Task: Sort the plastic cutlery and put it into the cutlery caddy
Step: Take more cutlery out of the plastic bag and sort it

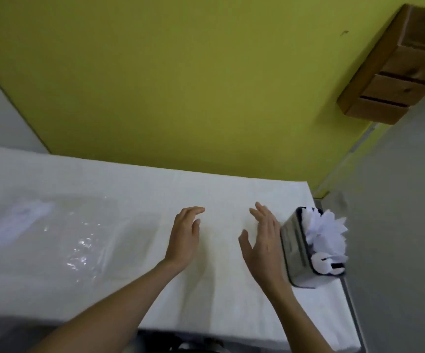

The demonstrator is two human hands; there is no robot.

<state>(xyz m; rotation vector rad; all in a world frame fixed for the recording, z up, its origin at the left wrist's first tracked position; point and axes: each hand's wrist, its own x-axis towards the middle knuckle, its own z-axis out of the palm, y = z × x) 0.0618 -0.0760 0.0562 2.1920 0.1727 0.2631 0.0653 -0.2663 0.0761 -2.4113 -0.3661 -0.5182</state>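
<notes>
White plastic cutlery (325, 229) bristles from a shiny, boxy metal cutlery caddy (294, 247) at the table's right edge, just beside the right hand (262, 242). Both hands, the left hand (184, 236) included, hover empty with fingers straight over a soft white cloth (219, 189). A crinkled clear plastic bag (79, 233) lies left.

On the table (219, 194), a plastic bag (61, 233) lies at the frame's left, the cutlery caddy (295, 248) stands at the right edge with cutlery (326, 230) in it, and a wooden shelf (394, 67) hangs at the upper right.
</notes>
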